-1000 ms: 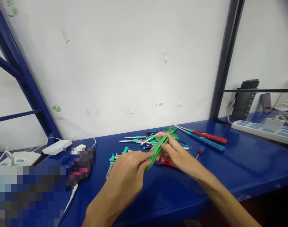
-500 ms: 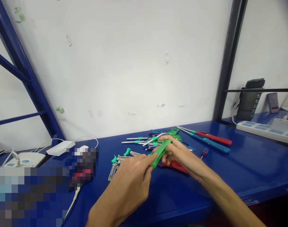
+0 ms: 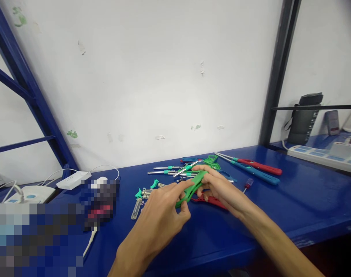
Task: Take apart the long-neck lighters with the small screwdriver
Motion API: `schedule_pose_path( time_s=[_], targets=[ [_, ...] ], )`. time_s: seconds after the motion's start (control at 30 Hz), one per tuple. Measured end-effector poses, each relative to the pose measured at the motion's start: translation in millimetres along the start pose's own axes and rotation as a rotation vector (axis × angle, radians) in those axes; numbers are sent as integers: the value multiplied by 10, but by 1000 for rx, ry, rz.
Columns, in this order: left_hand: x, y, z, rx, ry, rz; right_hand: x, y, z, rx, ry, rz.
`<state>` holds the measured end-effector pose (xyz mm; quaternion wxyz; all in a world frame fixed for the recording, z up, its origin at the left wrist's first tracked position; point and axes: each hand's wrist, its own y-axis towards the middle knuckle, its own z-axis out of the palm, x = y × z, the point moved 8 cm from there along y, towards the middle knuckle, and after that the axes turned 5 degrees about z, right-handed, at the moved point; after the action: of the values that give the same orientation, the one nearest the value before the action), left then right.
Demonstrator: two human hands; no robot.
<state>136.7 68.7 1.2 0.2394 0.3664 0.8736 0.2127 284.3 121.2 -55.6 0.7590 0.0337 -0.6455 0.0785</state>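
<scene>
blue tabletop (image 3: 293, 200); white wall (image 3: 152, 84) behind; left hand (image 3: 165, 207), right hand (image 3: 220, 187): grip pinching green casing (image 3: 195, 186)

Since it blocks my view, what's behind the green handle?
Beyond the green handle, metal rods and part of a red handle show on the table. What lies directly behind it is covered.

Screwdriver (image 3: 249, 183) on table (image 3: 296, 204), right of casing (image 3: 198, 177) — two lighters (image 3: 262, 174) behind
</scene>
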Motion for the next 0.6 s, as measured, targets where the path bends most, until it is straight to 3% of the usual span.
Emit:
schedule_pose_path(
  time_s=[0.33, 0.5, 0.6],
  targets=[
    [-71, 15, -26, -90, 21, 36, 86, -19, 16, -1, 134, -40],
    [-54, 1, -161, -128, 157, 58, 201, -48, -158, -108, 184, -103],
    [64, 7, -152, -67, 230, -22, 273, -67, -265, -143, 219, -142]
  ],
)
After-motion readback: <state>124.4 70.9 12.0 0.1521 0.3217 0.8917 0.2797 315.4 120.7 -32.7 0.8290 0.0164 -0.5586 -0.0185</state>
